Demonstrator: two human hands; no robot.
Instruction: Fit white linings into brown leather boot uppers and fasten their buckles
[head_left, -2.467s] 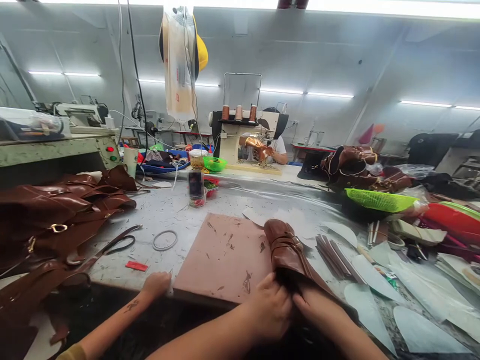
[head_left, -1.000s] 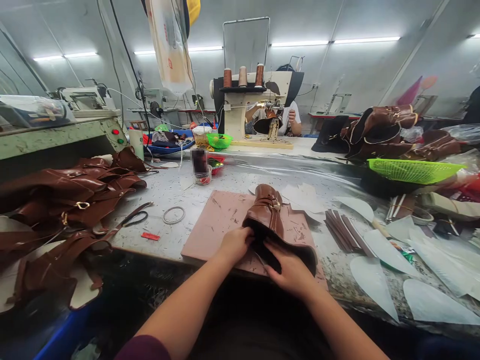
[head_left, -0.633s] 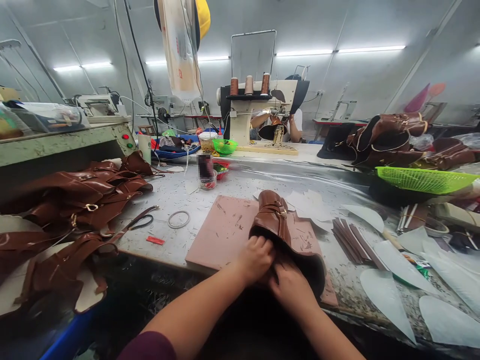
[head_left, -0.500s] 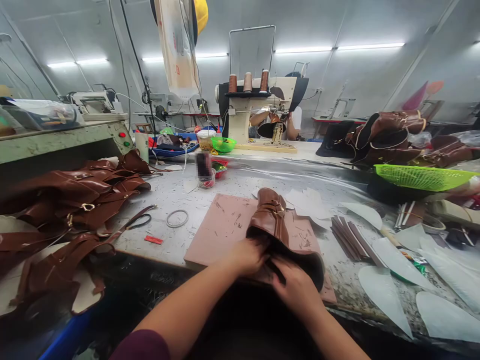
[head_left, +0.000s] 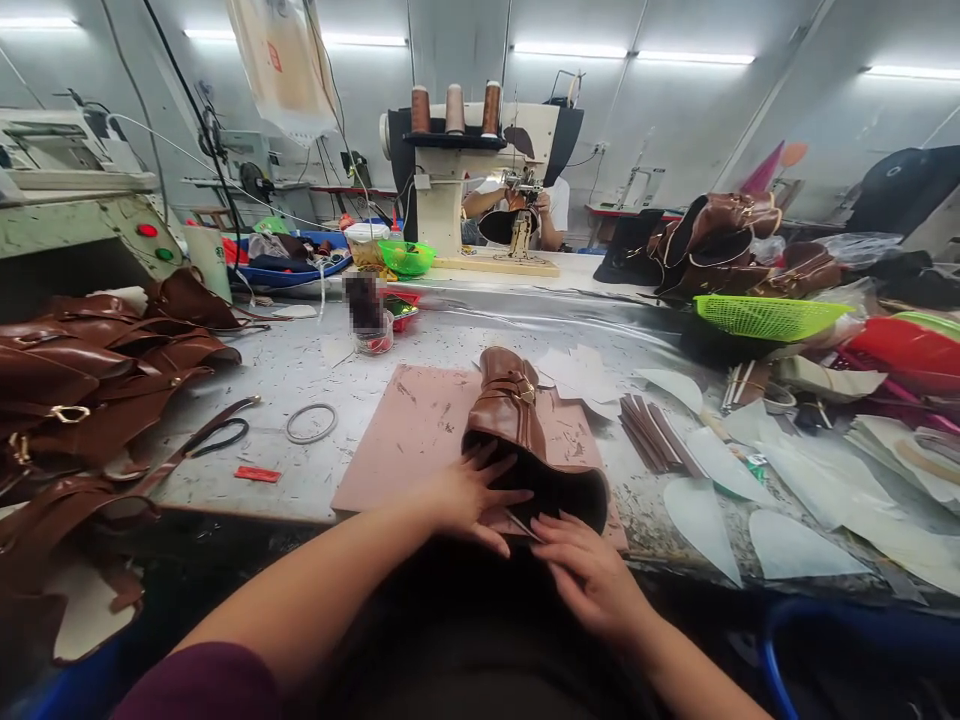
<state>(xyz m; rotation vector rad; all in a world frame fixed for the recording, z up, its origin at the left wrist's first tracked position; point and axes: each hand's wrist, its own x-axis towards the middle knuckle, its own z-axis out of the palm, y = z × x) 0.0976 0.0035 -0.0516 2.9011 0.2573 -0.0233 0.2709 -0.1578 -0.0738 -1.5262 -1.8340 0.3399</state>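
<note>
A brown leather boot upper [head_left: 517, 420] with a strap and gold buckle lies on a pink cutting board [head_left: 420, 430], its dark open end facing me. My left hand [head_left: 469, 495] rests at the left of that opening with fingers spread. My right hand [head_left: 589, 575] lies flat at the lower rim of the opening, fingers stretched toward a thin strip there. Neither hand grips the leather.
A heap of brown leather uppers [head_left: 82, 390] fills the left of the table, with scissors [head_left: 217, 435], a ring [head_left: 311, 423] and a red tag [head_left: 257, 474] nearby. Pale curved cut pieces [head_left: 750, 490] and dark strips [head_left: 652, 435] lie right. A green basket [head_left: 765, 316] and a co-worker at a sewing machine [head_left: 480, 170] sit behind.
My hands have let go of the boot opening and their fingers have spread flat. The view has shifted down and to the right.
</note>
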